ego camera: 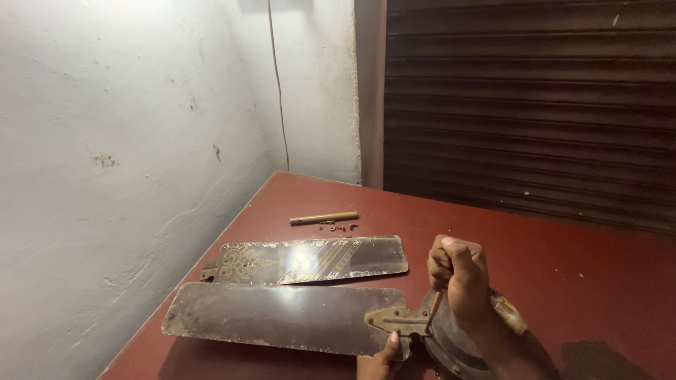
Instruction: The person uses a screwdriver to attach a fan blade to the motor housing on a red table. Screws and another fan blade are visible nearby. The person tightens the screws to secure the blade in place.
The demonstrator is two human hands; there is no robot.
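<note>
Corner of a room: whitewashed wall [127, 141] fills the left half of the frame, scuffed and stained, with a thin cord [277, 77] hanging down near the corner; a dark ribbed roller shutter [528, 105] closes the upper right. A dark red table [563, 281] runs from the middle of the frame down to the lower edge. Near its far side lies a short brass-coloured rod [324, 218], a few small screws [336, 227] just beside it. Centre-left, a loose fan blade [310, 259] with gold ornament lies flat. Below it, a second, plain dark fan blade [274, 317] lies parallel, its metal bracket [400, 321] meeting the round fan motor housing [451, 338] at lower centre-right. Right hand [458, 271], fingers curled tight in a fist around the handle of a screwdriver [433, 311], holds the tool slanted down with its tip at the bracket. Left hand [380, 359], at the bottom edge and mostly cut off, presses a thumb on the blade end just beside the bracket; the other fingers cannot be made out.
</note>
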